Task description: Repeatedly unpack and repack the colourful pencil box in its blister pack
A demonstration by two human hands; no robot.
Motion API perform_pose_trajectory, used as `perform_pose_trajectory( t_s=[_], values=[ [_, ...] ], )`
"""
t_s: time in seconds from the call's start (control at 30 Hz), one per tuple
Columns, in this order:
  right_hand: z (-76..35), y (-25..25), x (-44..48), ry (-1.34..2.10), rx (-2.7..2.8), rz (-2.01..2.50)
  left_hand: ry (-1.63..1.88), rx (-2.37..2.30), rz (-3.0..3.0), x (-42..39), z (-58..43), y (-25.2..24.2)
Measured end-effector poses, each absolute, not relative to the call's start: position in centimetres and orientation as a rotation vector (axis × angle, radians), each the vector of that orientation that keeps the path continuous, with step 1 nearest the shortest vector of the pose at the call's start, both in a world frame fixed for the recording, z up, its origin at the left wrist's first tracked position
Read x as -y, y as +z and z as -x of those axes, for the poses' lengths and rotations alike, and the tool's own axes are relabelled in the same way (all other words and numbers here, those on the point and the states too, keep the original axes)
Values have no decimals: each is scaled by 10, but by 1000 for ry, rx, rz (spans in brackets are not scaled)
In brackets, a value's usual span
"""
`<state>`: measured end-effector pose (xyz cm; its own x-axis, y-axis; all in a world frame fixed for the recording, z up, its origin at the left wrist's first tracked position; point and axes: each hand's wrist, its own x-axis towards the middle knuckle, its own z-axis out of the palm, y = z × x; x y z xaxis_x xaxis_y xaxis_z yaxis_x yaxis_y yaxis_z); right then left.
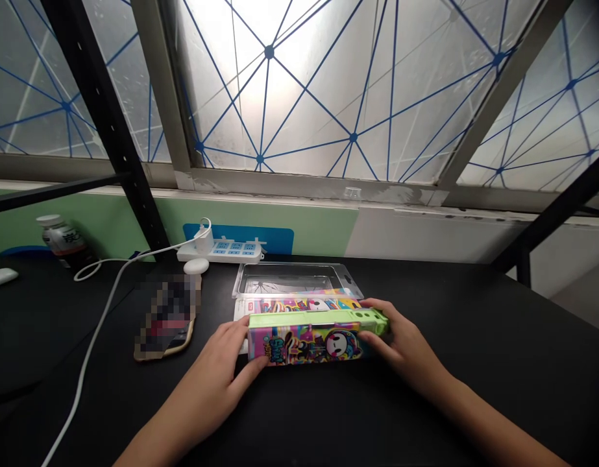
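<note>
On the black desk (474,324), with the white power strip (238,251) as landmark, the long printed box (304,344) was nearer the person and somewhat to the right, its lime-green side up and its cartoon-covered face toward the person. The left hand (226,360) held the box's left end, thumb on the front face and fingers behind; the right hand (401,337) gripped the other end the same way, thumb in front. Between the box and the strip lay a colourful printed card (280,305), partly hidden, and a clear plastic tray (348,285). A white disc (196,266) sat just in front of the strip's left end; a phone (167,318), its screen blurred, lay nearer the person beyond that. A bottle (65,240) stood well left of the strip, from whose plug (204,240) a white cable (104,311) ran leftward and toward the person.
</note>
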<state>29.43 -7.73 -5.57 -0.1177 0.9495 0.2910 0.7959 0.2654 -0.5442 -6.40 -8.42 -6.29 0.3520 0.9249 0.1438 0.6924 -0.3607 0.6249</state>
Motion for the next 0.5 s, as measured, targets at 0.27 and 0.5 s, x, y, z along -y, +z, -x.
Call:
perform_pose_trajectory(
  t_s=[0.27,0.5],
  values=[
    [-273,-35,52,-200,2308,1633,707,-1506,-2096,82,61,-64],
    [-211,-30,46,-263,2514,1375,676,-1479,-2055,82,62,-67]
  ],
)
